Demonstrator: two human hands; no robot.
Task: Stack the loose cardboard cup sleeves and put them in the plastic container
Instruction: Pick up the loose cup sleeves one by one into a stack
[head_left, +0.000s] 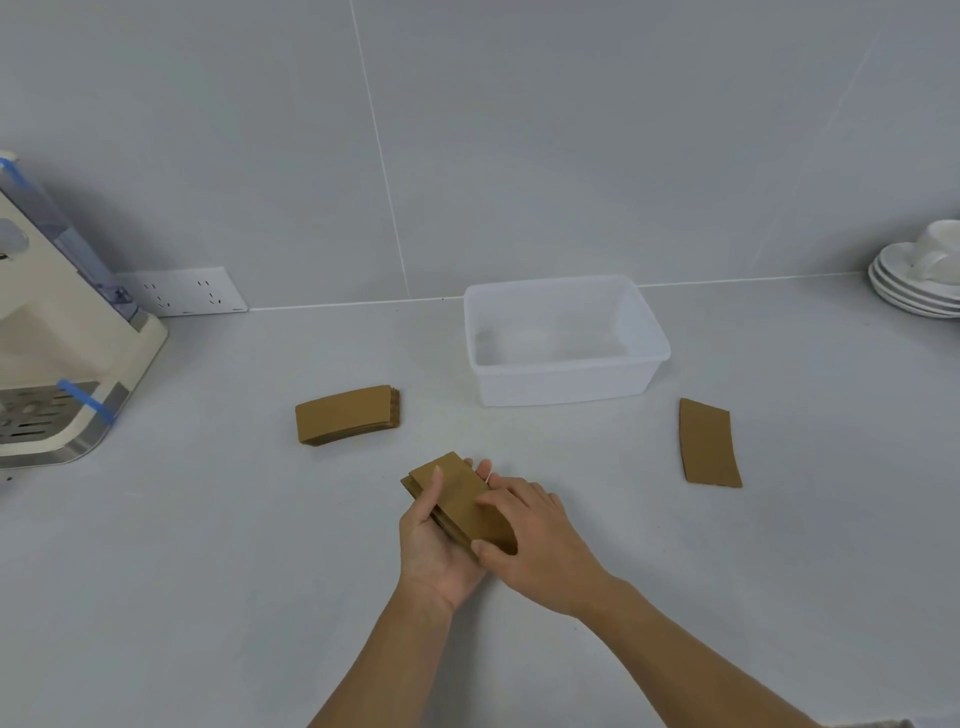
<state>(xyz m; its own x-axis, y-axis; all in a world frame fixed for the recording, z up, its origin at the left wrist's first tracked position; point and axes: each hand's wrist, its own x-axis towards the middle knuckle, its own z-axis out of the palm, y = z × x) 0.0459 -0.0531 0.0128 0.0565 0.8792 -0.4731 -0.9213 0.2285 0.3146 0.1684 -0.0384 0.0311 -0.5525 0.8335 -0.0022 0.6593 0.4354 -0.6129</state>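
A small stack of brown cardboard cup sleeves (457, 499) lies in my left hand (436, 551), thumb pressed on its top face. My right hand (535, 540) grips the same stack from the right, fingers on top and thumb at its near end. A second stack of sleeves (347, 414) rests on the counter to the left. One flat sleeve (709, 443) lies alone on the right. The clear plastic container (644, 322) stands behind, open, with nothing visible inside.
A cream coffee machine (57, 338) with blue tape occupies the left edge. White saucers with a cup (919, 280) are stacked at the far right against the tiled wall. A wall socket (184, 291) sits low behind the counter.
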